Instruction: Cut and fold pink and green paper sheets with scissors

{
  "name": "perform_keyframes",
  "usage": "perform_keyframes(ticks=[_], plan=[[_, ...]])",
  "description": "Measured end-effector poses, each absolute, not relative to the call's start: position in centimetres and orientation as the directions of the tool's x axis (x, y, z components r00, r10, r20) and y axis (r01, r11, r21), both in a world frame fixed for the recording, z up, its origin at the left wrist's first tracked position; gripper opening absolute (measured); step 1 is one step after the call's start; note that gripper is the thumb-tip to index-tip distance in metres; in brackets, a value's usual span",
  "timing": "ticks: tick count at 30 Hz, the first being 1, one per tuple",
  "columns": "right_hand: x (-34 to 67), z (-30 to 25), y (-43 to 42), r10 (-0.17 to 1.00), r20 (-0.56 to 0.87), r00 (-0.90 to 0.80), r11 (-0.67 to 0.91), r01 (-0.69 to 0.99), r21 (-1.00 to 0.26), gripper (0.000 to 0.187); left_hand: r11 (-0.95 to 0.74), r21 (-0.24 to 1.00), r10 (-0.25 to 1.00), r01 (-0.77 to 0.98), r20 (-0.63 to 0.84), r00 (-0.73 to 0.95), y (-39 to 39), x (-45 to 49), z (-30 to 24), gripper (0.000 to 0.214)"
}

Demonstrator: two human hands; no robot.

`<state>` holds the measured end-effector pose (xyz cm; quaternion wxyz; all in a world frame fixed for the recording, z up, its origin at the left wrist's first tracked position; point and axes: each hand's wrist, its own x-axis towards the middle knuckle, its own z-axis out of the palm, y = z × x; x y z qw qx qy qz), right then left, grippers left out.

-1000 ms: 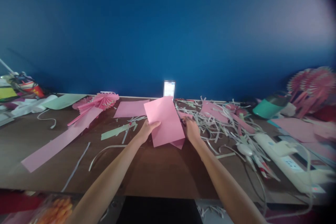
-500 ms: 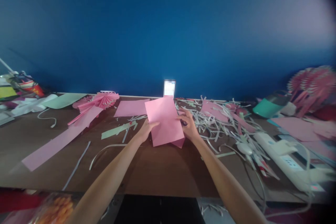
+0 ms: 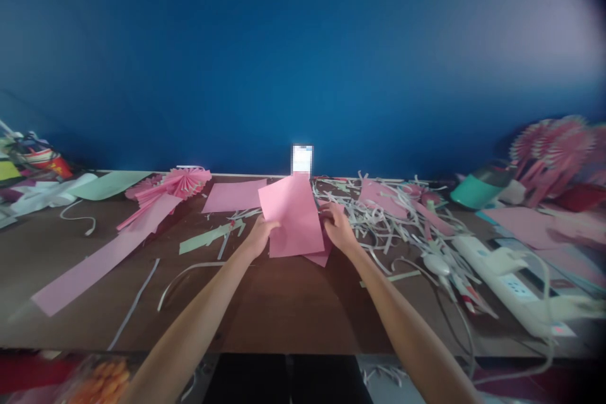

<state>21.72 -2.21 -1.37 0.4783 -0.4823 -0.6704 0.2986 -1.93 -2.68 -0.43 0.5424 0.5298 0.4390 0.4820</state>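
A pink paper sheet [image 3: 296, 218] is held up in front of me, slightly tilted, above the brown table. My left hand [image 3: 260, 235] pinches its left edge, thumb across the front. At the right edge, my right hand [image 3: 337, 225] has its fingers curled against the sheet, with the fingertips partly hidden. Another pink paper piece [image 3: 320, 257] shows below and behind the sheet's lower right corner. Flat on the table behind my left hand lies a second pink sheet [image 3: 235, 196].
Pleated pink paper fans [image 3: 189, 183] and a long pink strip [image 3: 95, 274] lie left. White paper scraps [image 3: 379, 227] heap up on the right, near a power strip [image 3: 506, 284] with cables. A lit phone-like screen [image 3: 302, 159] stands against the blue wall [image 3: 303, 63].
The sheet's lower edge has risen a little and turned more level. My right fingers have curled in from being spread over the sheet to its right edge. The view has shifted slightly.
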Motion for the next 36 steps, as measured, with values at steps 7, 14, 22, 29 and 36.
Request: perform_keyframes(ticks=[7, 14, 22, 29, 36], plan=[[21.8, -1.6, -2.4, 0.918, 0.376, -0.123, 0.339, 0.735, -0.587, 0.029, -0.151, 0.977, 0.987, -0.148, 0.158, 0.040, -1.3, -3.2, -1.7, 0.013], [22.0, -1.3, -2.4, 0.927, 0.371, -0.052, 0.251, 0.821, -0.513, 0.026, 0.060, 0.860, 0.997, -0.506, -0.026, 0.074, -0.7, -2.3, -2.3, 0.005], [22.2, -1.9, -2.2, 0.886, 0.439, -0.148, 0.313, 0.890, -0.331, 0.018, -0.004, 0.886, 0.996, -0.463, 0.045, 0.078, -1.0, -2.1, -2.6, 0.024], [22.5, -2.9, -1.8, 0.820, 0.490, -0.295, 0.485, 0.813, -0.323, 0.015, -0.002, 0.904, 0.995, -0.428, 0.045, 0.089, -1.4, -1.8, -2.5, 0.016], [22.0, -2.7, -2.0, 0.821, 0.478, -0.311, 0.509, 0.779, -0.368, 0.015, 0.009, 0.964, 0.984, -0.265, 0.038, 0.173, -2.1, -1.7, -1.7, 0.011]])
